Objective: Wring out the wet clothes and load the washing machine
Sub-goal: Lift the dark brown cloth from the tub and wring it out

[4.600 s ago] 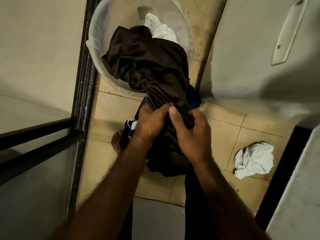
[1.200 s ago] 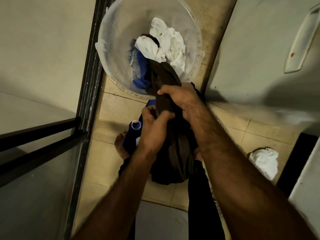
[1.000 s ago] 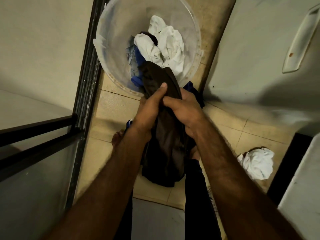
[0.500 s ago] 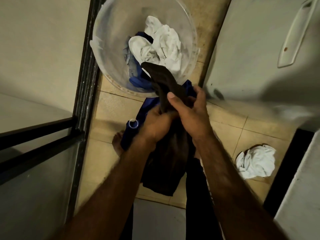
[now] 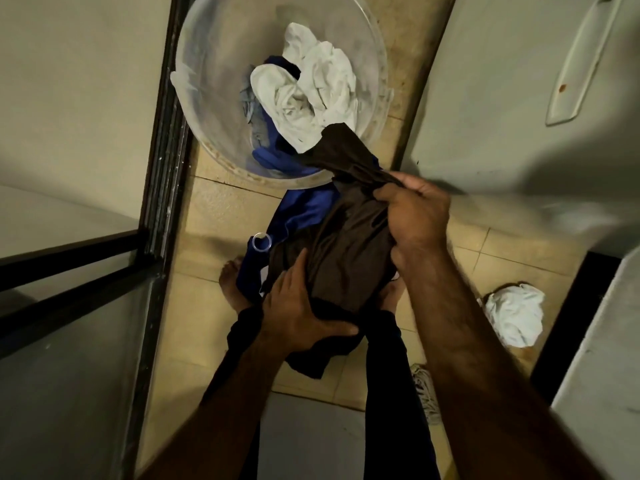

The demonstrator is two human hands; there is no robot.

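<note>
Bunched brown garment [image 5: 346, 244] beside tub [image 5: 194, 98] for wringing.
Pinched its top in right hand [image 5: 415, 216], clasped lower bunch in left hand [image 5: 298, 313], likely to twist opposite ways.

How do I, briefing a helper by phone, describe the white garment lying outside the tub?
Find the round clear tub at the top of the tiled floor. Look down and right, past the right hand, to the dark strip beside the pale unit. The crumpled white garment lies alone on the tiles, unlike the white clothes heaped inside the tub.
</note>
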